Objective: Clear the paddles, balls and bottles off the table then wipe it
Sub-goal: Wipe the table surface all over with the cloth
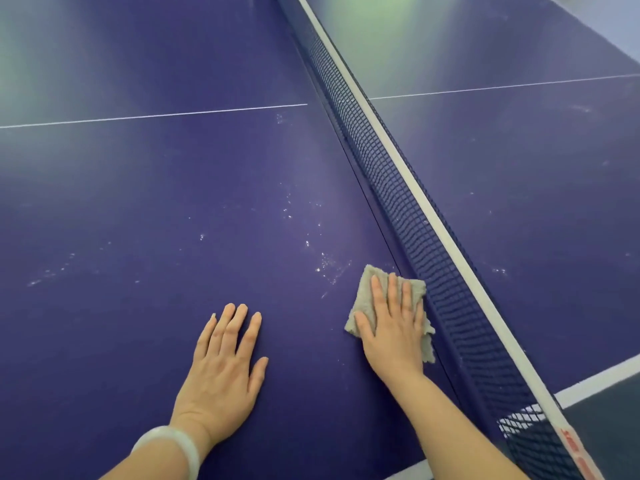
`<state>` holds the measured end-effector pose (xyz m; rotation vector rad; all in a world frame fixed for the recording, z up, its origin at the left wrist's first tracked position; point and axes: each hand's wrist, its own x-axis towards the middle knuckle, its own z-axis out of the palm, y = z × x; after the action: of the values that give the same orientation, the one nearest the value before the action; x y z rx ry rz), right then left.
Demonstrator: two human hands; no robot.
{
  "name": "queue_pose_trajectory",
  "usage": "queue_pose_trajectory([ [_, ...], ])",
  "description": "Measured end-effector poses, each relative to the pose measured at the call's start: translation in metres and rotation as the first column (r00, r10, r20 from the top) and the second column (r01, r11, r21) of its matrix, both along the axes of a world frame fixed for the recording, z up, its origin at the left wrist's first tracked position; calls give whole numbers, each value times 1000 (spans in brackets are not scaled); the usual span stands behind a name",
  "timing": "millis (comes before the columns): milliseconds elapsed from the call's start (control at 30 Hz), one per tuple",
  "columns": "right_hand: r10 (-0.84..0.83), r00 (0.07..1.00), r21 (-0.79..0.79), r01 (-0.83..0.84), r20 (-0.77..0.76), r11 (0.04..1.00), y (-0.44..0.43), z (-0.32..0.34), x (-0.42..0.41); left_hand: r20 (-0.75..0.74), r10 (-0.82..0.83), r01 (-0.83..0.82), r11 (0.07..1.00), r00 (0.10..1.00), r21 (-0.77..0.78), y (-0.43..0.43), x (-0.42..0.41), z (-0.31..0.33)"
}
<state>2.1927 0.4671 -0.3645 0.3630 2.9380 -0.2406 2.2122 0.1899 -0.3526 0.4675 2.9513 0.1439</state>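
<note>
Wiping step in hand; no paddles, balls, bottles in view. Right hand flat, fingers straight, pressing cloth on table beside net, near edge. Left hand flat, bracing. Next: sweep toward white specks.

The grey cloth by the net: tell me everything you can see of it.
The cloth is a small grey-beige rag, fuzzy like terry or microfibre, with frayed edges. It lies flat on the blue table-tennis table, close against the foot of the net. The right hand presses on it with straight fingers, covering its middle; its corners and right edge show around the hand. White specks mark the table just beyond it.
</note>
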Motion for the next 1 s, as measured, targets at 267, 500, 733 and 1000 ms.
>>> queue_pose_trajectory([
  [267, 311, 950, -72, -307, 41, 949, -58, 10, -98, -12, -1, 1, 1000, 1000, -21, -1, 1, -3],
  [500, 381, 925, -59, -380, -8, 923, -4, 2, -6, -23, -6, 5, 1000, 1000, -20, -1, 1, -2],
  [733, 120, 993, -80, -118, 21, 990, -21, 5, -96, -7, 2, -3, 1000, 1000, -31, -1, 0, -3],
  [1000, 370, 929, -121, -364, 26, 924, -24, 1, -52, -23, 6, -7, 1000, 1000, -14, -2, 1, -4],
])
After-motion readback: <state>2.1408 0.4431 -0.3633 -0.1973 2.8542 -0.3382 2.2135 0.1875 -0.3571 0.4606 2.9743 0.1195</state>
